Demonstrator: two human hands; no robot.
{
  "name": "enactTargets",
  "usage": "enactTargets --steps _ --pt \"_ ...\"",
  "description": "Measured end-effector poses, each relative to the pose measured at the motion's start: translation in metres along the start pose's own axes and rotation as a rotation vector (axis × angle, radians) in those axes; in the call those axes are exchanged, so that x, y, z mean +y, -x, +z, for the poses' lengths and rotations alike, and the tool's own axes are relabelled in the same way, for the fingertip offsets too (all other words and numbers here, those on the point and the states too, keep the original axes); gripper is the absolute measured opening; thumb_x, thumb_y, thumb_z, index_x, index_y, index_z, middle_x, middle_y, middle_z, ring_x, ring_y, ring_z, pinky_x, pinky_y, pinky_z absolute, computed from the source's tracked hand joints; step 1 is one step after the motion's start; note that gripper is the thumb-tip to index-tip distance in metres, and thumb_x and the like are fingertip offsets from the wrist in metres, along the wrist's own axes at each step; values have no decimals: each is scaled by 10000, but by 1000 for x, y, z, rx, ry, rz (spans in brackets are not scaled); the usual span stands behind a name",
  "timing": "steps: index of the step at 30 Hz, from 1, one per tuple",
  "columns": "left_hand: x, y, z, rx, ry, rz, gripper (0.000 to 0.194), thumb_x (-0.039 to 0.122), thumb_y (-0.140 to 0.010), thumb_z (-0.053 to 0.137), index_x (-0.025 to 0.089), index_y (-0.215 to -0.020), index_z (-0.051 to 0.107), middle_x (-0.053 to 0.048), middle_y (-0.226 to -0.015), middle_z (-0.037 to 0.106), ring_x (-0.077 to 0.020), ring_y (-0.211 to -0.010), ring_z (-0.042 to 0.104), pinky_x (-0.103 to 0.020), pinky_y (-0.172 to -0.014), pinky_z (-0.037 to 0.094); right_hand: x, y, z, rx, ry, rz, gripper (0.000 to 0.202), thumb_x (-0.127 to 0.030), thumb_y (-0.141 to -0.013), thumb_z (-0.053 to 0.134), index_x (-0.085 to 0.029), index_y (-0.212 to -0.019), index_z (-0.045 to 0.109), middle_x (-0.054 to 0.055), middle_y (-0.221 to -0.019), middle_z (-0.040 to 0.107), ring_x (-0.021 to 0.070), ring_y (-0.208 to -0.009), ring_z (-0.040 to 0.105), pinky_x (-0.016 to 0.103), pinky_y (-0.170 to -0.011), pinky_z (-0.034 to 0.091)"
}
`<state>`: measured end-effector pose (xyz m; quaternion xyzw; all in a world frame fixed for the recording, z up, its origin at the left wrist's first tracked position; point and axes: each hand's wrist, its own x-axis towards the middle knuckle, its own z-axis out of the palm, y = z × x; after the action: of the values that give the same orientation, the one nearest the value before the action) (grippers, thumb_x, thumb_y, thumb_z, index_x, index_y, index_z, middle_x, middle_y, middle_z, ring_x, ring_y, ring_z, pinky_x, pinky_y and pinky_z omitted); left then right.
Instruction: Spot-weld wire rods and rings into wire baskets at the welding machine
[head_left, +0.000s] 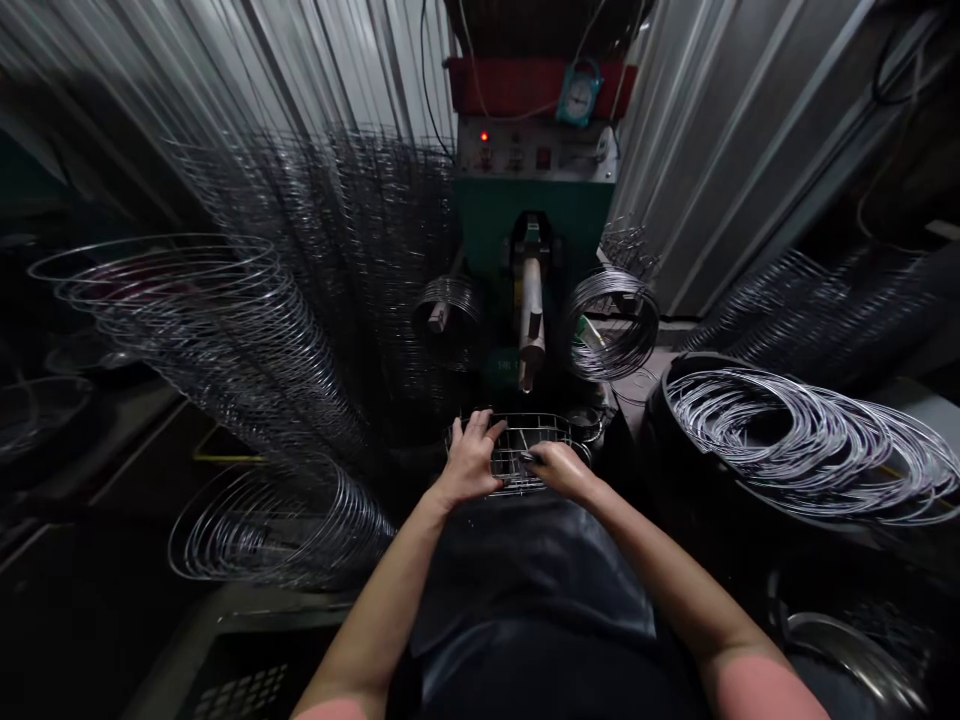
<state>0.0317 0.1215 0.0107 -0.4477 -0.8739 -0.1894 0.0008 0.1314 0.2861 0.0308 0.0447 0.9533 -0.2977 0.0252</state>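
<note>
A small wire basket [534,432] with a grid of thin metal rods lies in front of my body, below the welding machine's electrode arm [531,310]. My left hand [472,458] grips the basket's left end, its fingers reaching over the rim. At the right part of the grid is my right hand [561,468], its fingers closed. Something dark shows at its fingertips, too small to name. A gap separates the electrode tip from the basket. A dark apron [532,570] covers my lap just below.
Tall stacks of wire rings [217,320] lean on the left. Wire ring bundles [613,325] hang beside the machine [487,205]. A black tub [667,400] heaped with wire rings stands right. A plastic crate [225,625] sits lower left, a metal bowl [847,650] lower right.
</note>
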Motion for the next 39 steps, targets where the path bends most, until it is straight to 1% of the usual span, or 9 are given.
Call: enactTargets --steps 3,6,9,13,19,25,29,33,39 --pt "7 -9 -6 7 3 -16 872 328 -535 758 168 -1318 409 -194 -1442 308 -398 -1334 259 -597 -1077 156 4 -6 6 92 223 -56 197 -167 -830 541 -196 -934 706 77 -901 690 191 -828 638 253 -720 453" --pt "5 -19 -7 -9 39 -24 889 372 -529 767 183 -1320 407 -184 -1447 303 -386 -1344 249 -583 -1080 168 10 -2 2 52 244 -144 276 -210 -844 535 -226 -1091 657 74 -994 674 188 -868 638 253 -734 459" --pt "2 -29 -5 -28 82 -38 879 384 -538 763 194 -1318 407 -179 -1448 304 -371 -1350 248 -581 -1079 183 13 1 -6 12 272 -151 417 -160 -779 573 -240 -1187 604 75 -1070 652 194 -881 640 254 -726 464" --pt "-3 -39 0 -36 121 -33 879 366 -538 762 207 -1322 399 -171 -1453 295 -349 -1359 242 -571 -1084 193 15 -6 -12 3 298 -107 367 -124 -761 571 -237 -1101 651 66 -1026 666 192 -867 646 247 -710 459" --pt "-12 -54 2 -46 144 -11 915 351 -521 777 193 -1335 390 -178 -1453 287 -352 -1358 241 -562 -1091 196 22 -21 -17 33 290 -132 257 -131 -791 563 -217 -1005 676 55 -938 682 185 -850 645 246 -711 454" --pt "-20 -75 -2 -43 171 -22 909 384 -517 798 187 -1320 420 -185 -1439 310 -357 -1347 261 -534 -1076 249 22 -39 -28 60 315 -112 219 -141 -811 572 -218 -983 683 61 -948 682 189 -862 643 247 -710 448" --pt "-24 -80 0 -58 189 2 913 392 -516 803 234 -1327 413 -156 -1430 333 -342 -1344 271 -528 -1058 278 20 -40 -28 72 327 -74 223 -165 -822 573 -245 -1003 677 47 -984 680 182 -895 637 236 -714 443" --pt "-25 -83 1 -44 158 -31 901 345 -531 794 205 -1332 405 -177 -1443 305 -337 -1357 244 -532 -1068 254 18 -41 -26 78 380 -29 266 -170 -863 502 -254 -1064 654 43 -1036 671 177 -908 636 242 -721 446" --pt "-25 -99 -6 -27 130 -69 883 404 -532 790 180 -1308 432 -194 -1412 329 -350 -1339 268 -545 -1045 286 25 -57 -23 207 277 20 234 -207 -850 540 -269 -1042 658 37 -1091 649 179 -926 630 249 -747 461"
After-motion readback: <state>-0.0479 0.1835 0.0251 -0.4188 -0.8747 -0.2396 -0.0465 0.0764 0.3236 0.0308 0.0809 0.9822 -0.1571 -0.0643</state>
